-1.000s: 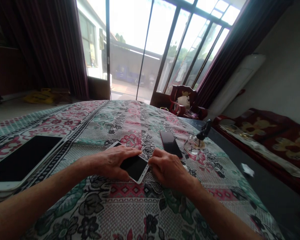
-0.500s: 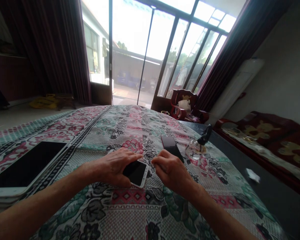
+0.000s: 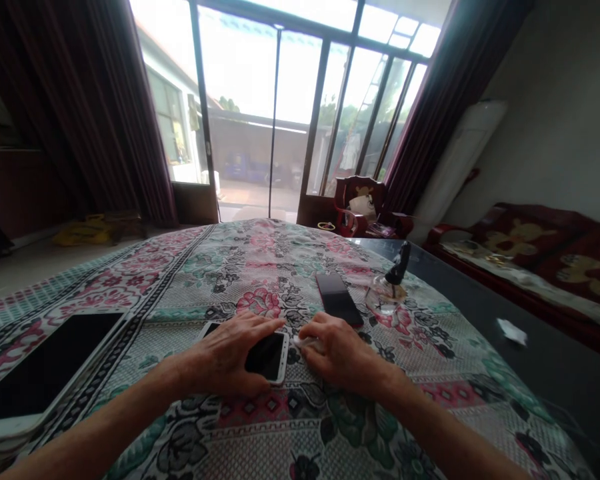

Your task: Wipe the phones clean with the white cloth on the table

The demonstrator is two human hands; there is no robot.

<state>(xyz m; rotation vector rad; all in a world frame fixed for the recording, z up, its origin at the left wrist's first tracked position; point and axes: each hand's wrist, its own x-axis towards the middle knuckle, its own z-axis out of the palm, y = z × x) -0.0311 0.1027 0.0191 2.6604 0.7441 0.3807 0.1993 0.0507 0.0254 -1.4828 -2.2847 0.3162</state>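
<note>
A white phone with a black screen (image 3: pixel 267 357) lies on the patterned tablecloth (image 3: pixel 260 440). Across its left part rests my left hand (image 3: pixel 230 350), fingers over the top edge and thumb along the near edge, gripping it. Just right of the phone, my right hand (image 3: pixel 335 350) is closed in a pinch on a small white piece (image 3: pixel 307 342), perhaps tissue or cloth, mostly hidden by the fingers. Beyond that hand lies a dark phone with a red edge (image 3: pixel 339 299). A clear glass container with a black top (image 3: pixel 387 293) stands to its right.
At the left edge, a large white tablet (image 3: pixel 55 363) lies on a stack of similar flat things. A crumpled white piece (image 3: pixel 512 331) sits on the dark surface at right. Past the table are a red chair (image 3: pixel 360 200), a red sofa (image 3: pixel 530 253) and glass doors.
The camera view has shifted and levelled. My right hand has turned, so more of the white piece shows between its fingers. My left hand stays on the white phone.
</note>
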